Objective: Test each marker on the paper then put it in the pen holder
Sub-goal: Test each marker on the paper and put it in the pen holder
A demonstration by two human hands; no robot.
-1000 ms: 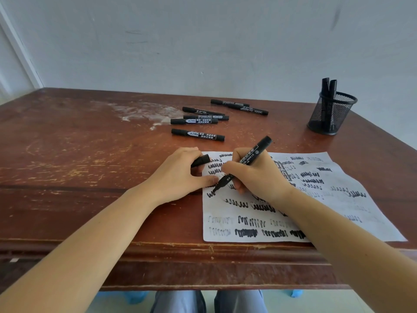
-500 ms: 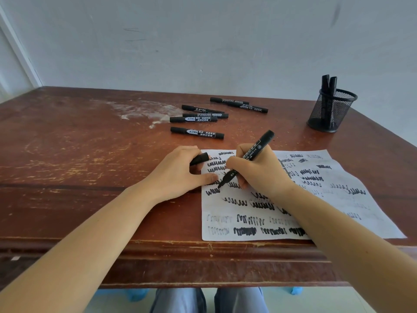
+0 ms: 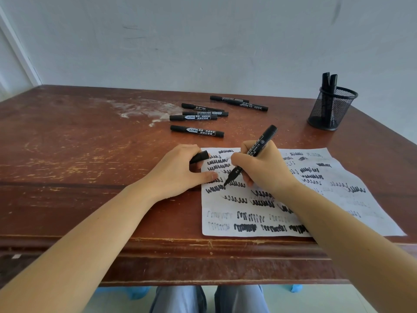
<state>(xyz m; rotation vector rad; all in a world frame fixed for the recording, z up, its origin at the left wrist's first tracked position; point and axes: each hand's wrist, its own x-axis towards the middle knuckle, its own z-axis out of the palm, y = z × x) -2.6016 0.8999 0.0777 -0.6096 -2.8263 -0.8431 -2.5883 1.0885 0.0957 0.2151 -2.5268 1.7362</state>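
Worn table standing against a white wall; right hand gripping an uncapped marker, tip touching the paper; left hand pinching the cap, thumb pressing the sheet; holder waiting far right; likely risk: wet ink smearing under the wrist.

Worn wooden table, pale wall

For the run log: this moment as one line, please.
step: testing marker | right hand: grips marker, tip on paper | left hand: holds cap, thumb on paper | loose: six markers | holder: two markers
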